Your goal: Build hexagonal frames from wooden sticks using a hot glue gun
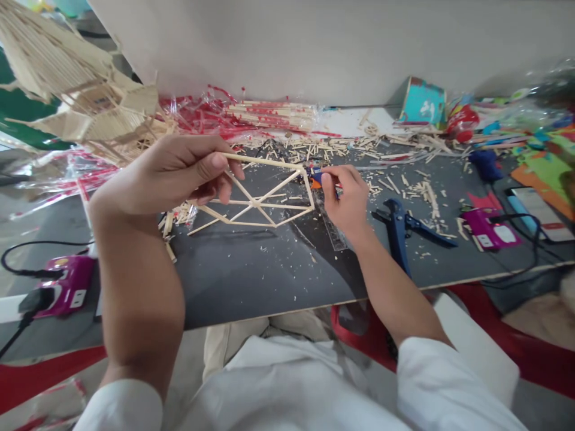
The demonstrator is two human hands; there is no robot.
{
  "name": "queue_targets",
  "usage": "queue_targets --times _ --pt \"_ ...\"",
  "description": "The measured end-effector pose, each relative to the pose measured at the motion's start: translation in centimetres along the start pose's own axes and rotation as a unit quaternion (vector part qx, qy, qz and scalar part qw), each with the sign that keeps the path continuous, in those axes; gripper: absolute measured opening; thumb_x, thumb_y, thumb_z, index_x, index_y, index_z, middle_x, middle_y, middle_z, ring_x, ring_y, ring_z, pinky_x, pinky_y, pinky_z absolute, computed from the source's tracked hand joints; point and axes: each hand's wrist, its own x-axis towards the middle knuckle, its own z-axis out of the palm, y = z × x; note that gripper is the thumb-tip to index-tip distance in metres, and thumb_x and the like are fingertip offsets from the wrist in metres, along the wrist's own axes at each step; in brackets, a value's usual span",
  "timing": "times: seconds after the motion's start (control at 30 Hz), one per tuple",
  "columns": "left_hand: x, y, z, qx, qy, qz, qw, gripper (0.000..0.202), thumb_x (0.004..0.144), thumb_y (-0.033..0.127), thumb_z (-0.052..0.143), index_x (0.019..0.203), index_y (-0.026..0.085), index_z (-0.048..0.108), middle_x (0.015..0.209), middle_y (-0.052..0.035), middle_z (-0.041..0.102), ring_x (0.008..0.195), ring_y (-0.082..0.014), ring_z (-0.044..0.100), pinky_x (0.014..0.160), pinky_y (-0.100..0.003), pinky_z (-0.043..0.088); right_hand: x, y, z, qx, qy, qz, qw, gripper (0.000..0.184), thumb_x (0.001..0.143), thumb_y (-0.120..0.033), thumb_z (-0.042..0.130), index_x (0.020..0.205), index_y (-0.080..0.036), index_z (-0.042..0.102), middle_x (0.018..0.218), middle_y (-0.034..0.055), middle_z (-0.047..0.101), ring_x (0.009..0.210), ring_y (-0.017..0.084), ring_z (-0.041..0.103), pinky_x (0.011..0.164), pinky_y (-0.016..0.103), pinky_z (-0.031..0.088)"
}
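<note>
My left hand (197, 173) pinches the upper edge of a frame of thin wooden sticks (255, 202) and holds it above the dark table (251, 269). The frame is many-sided, with sticks crossing at its middle. At its right end, my right hand (344, 194) is closed on a small blue item with a printed label (317, 175), perhaps a glue tube; an orange patch shows below it. Fingers cover most of this item, and I cannot tell whether it touches the frame's corner. A clear ruler (335, 230) lies below this hand. To its right rests a blue-handled cutter (398, 230).
A large stick model (103, 114) stands at the back left. Stick offcuts (422, 191) litter the table. Red plastic packs of sticks (269, 114) lie along the wall. Purple power sockets with cables stand left (67, 284) and right (492, 227). A turquoise box (422, 102) sits behind.
</note>
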Motion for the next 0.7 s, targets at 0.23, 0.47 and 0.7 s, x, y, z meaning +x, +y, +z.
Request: queue_targets --times 0.23,0.47,0.7 --pt "-0.3 0.7 0.5 0.068 0.001 0.056 0.996 0.033 0.110 0.049 0.063 0.104 0.019 0.076 0.073 -0.0016 0.072 0.059 -0.0071 0.059 0.054 -0.019 0.048 -1.0 -2.6 -0.4 0.057 0.044 -0.061 0.996 0.036 0.115 -0.044 0.038 0.114 -0.027 0.070 0.102 0.0093 0.077 0.100 0.024 0.075 0.095 0.044 0.062" --pt "-0.1 1.9 1.6 0.205 -0.003 0.065 0.977 0.023 0.109 0.023 0.054 0.098 0.019 0.074 0.078 0.0024 0.071 0.065 -0.0069 0.058 0.058 -0.020 0.048 -1.0 -3.1 -0.1 0.172 0.128 -0.192 0.958 0.036 0.104 -0.041 0.070 0.136 -0.024 0.066 0.105 0.0076 0.074 0.090 0.020 0.072 0.076 0.036 0.063" --pt "0.0 3.2 2.9 0.322 0.010 0.066 0.944 0.030 0.109 0.033 0.052 0.091 0.022 0.073 0.078 0.0040 0.072 0.065 -0.0071 0.060 0.069 -0.024 0.047 -1.1 -3.4 0.0 0.125 0.155 -0.235 0.951 0.049 0.098 -0.043 0.080 0.141 -0.027 0.061 0.105 0.0060 0.072 0.094 0.022 0.073 0.078 0.038 0.066"
